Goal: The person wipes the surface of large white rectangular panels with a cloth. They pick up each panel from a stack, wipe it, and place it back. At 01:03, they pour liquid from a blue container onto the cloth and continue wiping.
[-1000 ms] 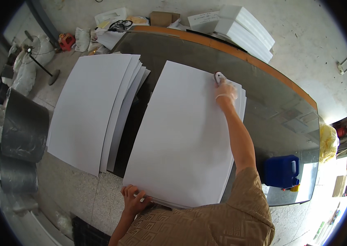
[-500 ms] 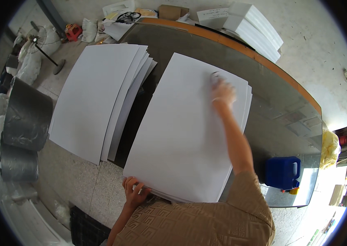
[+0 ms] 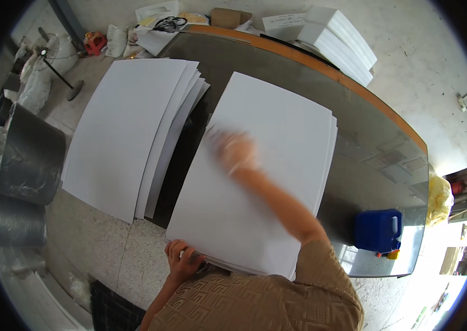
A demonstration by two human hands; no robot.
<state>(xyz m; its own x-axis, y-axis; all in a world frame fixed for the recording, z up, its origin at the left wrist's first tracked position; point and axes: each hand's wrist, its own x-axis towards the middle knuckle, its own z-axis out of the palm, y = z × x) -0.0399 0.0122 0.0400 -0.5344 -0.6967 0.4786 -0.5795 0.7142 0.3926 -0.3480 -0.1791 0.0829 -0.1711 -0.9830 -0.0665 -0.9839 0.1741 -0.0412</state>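
Note:
A stack of large white sheets (image 3: pixel 277 132) lies on the dark table (image 3: pixel 371 160) in front of me. My right hand (image 3: pixel 236 150), gloved and blurred by motion, is stretched out over the middle left of the top sheet, fingers spread. My left hand (image 3: pixel 182 260) grips the near left corner of this stack at the table's edge. A second, fanned stack of white sheets (image 3: pixel 128 127) lies to the left, overhanging the table.
A blue plastic jug (image 3: pixel 378 230) stands at the table's near right corner. White foam blocks (image 3: pixel 339 41), a cardboard box (image 3: pixel 230 16) and cables sit at the far end. Grey rolls (image 3: pixel 26 165) stand on the floor at left, beside a fan stand (image 3: pixel 57 71).
My right hand has swept from the far right corner of the sheet stack leftward and toward me, to the middle left of the top sheet. My left hand stays on the near corner.

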